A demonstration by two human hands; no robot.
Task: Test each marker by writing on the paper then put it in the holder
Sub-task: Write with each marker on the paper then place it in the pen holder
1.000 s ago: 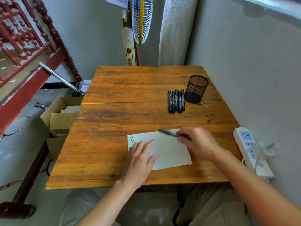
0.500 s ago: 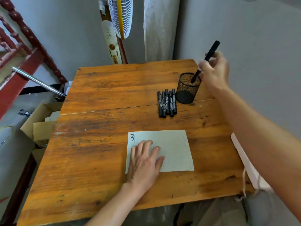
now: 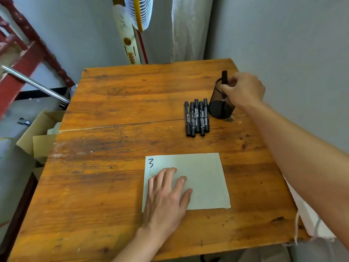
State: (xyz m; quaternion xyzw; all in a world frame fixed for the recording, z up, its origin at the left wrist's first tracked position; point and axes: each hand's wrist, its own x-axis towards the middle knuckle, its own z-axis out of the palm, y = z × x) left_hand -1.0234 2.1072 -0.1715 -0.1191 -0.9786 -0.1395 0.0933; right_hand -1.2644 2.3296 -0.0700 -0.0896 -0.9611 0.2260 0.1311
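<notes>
Black plastic marker (image 3: 224,76): now standing nearly upright inside the black wire-mesh cylindrical holder (image 3: 221,105), which sits by the table's right edge towards the far right corner. Only its top end shows above the rim.

Change noted: a second ago this marker was over the paper in the right hand. Half a second ago it was held tilted above the holder's mouth. It has since been lowered in.

Right hand (image 3: 243,89): fingers curled at the holder's rim, thumb and fingertips pinching the marker's shaft. Release not yet made.

Left hand (image 3: 166,191): unchanged, palm down with fingers straight and spread, pressing on the pale rectangular sheet of paper (image 3: 204,178) near the near edge of the worn wooden table (image 3: 122,110). A handwritten black "3" (image 3: 151,163) sits at the sheet's far left corner.

Row of five black markers (image 3: 197,118): unmoved, lying side by side just left of the holder.

Assessment: one marker appears tested and is all but stowed. Five remain to be tested.
</notes>
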